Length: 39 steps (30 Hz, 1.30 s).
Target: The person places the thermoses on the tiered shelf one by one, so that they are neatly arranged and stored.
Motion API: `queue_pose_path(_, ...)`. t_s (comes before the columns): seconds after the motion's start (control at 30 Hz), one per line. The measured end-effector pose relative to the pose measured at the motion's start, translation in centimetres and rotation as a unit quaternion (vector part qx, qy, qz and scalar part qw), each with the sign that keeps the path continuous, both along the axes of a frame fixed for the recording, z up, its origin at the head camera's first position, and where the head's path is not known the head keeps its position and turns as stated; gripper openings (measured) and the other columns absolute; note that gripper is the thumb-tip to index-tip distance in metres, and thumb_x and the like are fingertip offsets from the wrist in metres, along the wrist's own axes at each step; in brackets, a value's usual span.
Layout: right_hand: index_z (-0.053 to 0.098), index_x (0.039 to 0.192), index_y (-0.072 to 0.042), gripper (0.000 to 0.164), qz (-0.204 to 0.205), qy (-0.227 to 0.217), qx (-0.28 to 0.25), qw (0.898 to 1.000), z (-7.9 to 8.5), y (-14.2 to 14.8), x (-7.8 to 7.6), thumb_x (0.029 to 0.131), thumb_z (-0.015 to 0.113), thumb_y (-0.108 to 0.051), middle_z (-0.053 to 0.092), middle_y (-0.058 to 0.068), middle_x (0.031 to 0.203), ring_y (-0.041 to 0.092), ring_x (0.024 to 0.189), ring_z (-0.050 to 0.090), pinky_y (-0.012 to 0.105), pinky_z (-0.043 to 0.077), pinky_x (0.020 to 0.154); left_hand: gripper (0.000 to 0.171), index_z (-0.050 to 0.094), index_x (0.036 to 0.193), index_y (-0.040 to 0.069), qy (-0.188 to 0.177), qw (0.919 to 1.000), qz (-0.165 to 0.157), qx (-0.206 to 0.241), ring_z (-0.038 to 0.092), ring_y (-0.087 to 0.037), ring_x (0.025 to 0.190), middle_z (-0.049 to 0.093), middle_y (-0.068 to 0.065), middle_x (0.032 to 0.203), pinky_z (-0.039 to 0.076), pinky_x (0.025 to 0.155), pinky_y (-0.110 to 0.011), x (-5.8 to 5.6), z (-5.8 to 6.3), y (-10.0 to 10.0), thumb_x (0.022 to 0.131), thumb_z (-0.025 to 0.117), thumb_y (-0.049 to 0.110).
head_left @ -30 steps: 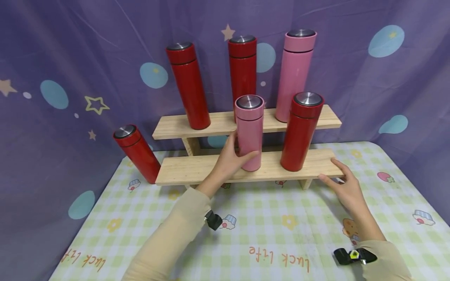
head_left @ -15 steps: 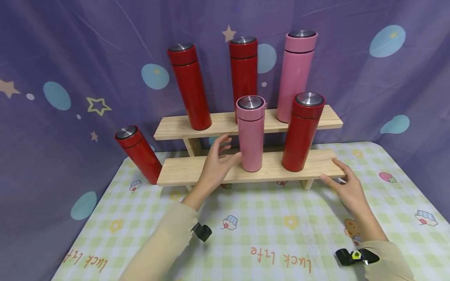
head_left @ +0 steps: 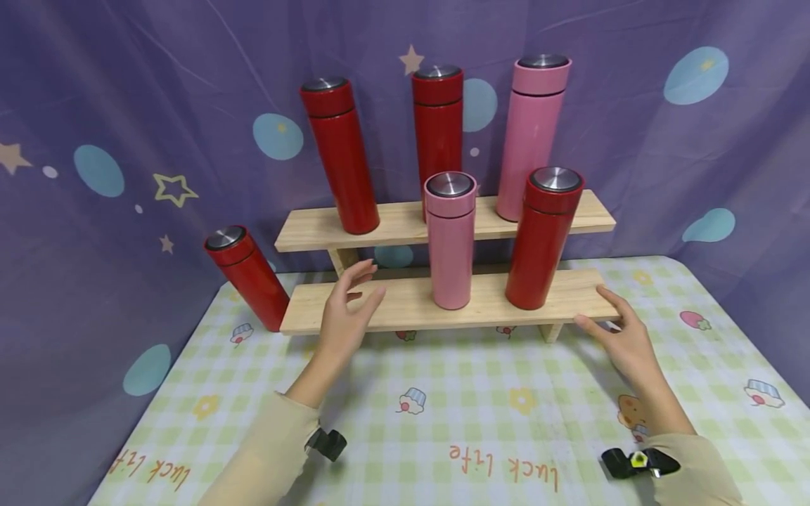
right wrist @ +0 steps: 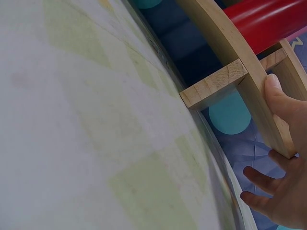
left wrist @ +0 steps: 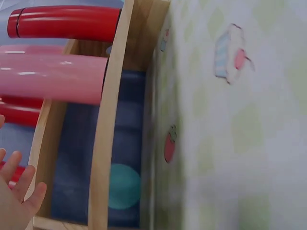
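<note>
My left hand hovers over the left part of the lower shelf board, fingers loosely bent and holding nothing. To its right, a pink thermos bottle stands upright on that board. Beside the pink one is a red thermos bottle, also upright. My right hand grips the right end of the two-tier wooden shelf; in the right wrist view its thumb lies on the board's front edge, the other fingers near the end. Only part of the left hand shows in the left wrist view.
On the upper board stand a red bottle, another red bottle and a pink bottle. One more red bottle stands on the checked tablecloth left of the shelf. A purple curtain hangs behind.
My left hand has let go of the pink thermos bottle and moved left and toward me. The bottle stays standing on the lower board. My right hand has kept its place.
</note>
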State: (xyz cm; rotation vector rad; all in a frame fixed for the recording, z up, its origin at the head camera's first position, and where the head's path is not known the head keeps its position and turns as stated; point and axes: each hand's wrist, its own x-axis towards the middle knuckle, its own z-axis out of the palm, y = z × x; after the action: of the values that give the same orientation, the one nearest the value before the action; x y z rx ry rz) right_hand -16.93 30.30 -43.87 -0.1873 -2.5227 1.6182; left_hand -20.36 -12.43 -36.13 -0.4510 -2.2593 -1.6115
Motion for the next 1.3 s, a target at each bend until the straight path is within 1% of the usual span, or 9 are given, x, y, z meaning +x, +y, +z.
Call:
queue_pose_path(0.17,0.019,0.159,-0.016,0.086,-0.003,0.000,0.003,1.000,0.1,0.0,0.0,0.094,0.068,-0.042,0.018,0.026,0.159,0.055,0.136,0.028,0.067,0.025,0.106,0.038,0.058,0.133,0.009,0.014,0.9998,0.017,0.003,0.051,-0.022,0.122,0.059,-0.009,0.132,0.038,0.099,-0.049,1.3,-0.4,-2.0,0.096,0.066,0.009)
queue_pose_path(0.4,0.018,0.160,-0.017,0.086,-0.003,-0.004,0.004,1.000,0.0,0.1,0.1,0.093,0.067,-0.043,0.017,0.026,0.159,0.055,0.137,0.026,0.067,0.024,0.106,0.037,0.057,0.130,-0.006,0.034,0.9985,0.043,0.001,0.051,-0.033,0.120,0.058,-0.021,0.130,0.039,0.096,-0.052,4.2,1.5,-3.8,0.094,0.063,-0.002)
queue_pose_path(0.47,0.018,0.160,-0.018,0.086,-0.002,-0.005,0.004,1.000,-0.1,0.1,0.1,0.094,0.067,-0.043,0.017,0.026,0.160,0.055,0.137,0.026,0.067,0.024,0.106,0.037,0.056,0.131,-0.005,0.035,0.9981,0.050,0.005,0.050,-0.031,0.121,0.058,-0.020,0.131,0.039,0.096,-0.050,4.2,1.1,-4.7,0.094,0.063,-0.002)
queue_pose_path(0.57,0.018,0.160,-0.018,0.086,-0.002,-0.004,0.003,1.000,-0.1,0.1,0.1,0.094,0.067,-0.043,0.016,0.024,0.160,0.055,0.137,0.025,0.067,0.023,0.106,0.040,0.055,0.135,0.001,0.033,0.9975,0.063,-0.003,0.049,-0.023,0.123,0.058,-0.012,0.135,0.039,0.097,-0.041,3.9,-0.3,-6.5,0.095,0.063,0.001)
queue_pose_path(0.67,0.018,0.160,-0.019,0.085,-0.001,-0.006,0.003,1.000,-0.1,0.1,0.1,0.094,0.067,-0.043,0.016,0.025,0.160,0.055,0.137,0.025,0.067,0.024,0.106,0.043,0.054,0.139,0.009,0.016,0.9967,0.077,-0.016,0.047,-0.017,0.125,0.055,-0.004,0.139,0.039,0.098,-0.035,3.7,-1.7,-8.3,0.097,0.063,0.006)
queue_pose_path(0.73,0.018,0.160,-0.019,0.086,-0.001,-0.008,0.004,1.000,0.0,0.0,0.1,0.094,0.066,-0.043,0.016,0.025,0.160,0.055,0.137,0.025,0.067,0.024,0.106,0.044,0.054,0.140,0.011,0.002,0.9957,0.090,-0.022,0.046,-0.016,0.126,0.053,-0.003,0.140,0.039,0.099,-0.034,3.8,-2.2,-9.3,0.097,0.063,0.008)
queue_pose_path(0.97,0.018,0.160,-0.018,0.086,-0.002,-0.005,0.007,1.000,0.1,-0.1,0.1,0.094,0.067,-0.043,0.016,0.026,0.160,0.056,0.136,0.026,0.068,0.024,0.106,0.043,0.057,0.138,0.012,-0.004,0.9897,0.143,-0.016,0.047,-0.015,0.120,0.055,-0.010,0.131,0.039,0.095,-0.024,4.5,-3.1,-12.0,0.096,0.065,0.007)
queue_pose_path(1.13,0.019,0.159,-0.017,0.085,-0.004,-0.002,0.009,1.000,0.1,-0.1,0.1,0.094,0.067,-0.042,0.017,0.027,0.159,0.056,0.136,0.027,0.067,0.024,0.106,0.043,0.056,0.139,0.010,0.006,0.9850,0.172,-0.012,0.048,-0.010,0.121,0.056,-0.006,0.133,0.040,0.092,-0.017,4.9,-3.6,-13.3,0.096,0.063,0.005)
queue_pose_path(1.3,0.018,0.160,-0.018,0.086,-0.004,-0.004,0.002,1.000,0.1,-0.2,0.1,0.094,0.067,-0.043,0.018,0.027,0.159,0.055,0.137,0.025,0.067,0.023,0.107,0.044,0.054,0.139,0.006,0.003,0.9811,0.194,0.003,0.049,-0.010,0.120,0.056,-0.005,0.135,0.041,0.092,-0.017,5.0,-3.8,-14.4,0.096,0.063,0.004)
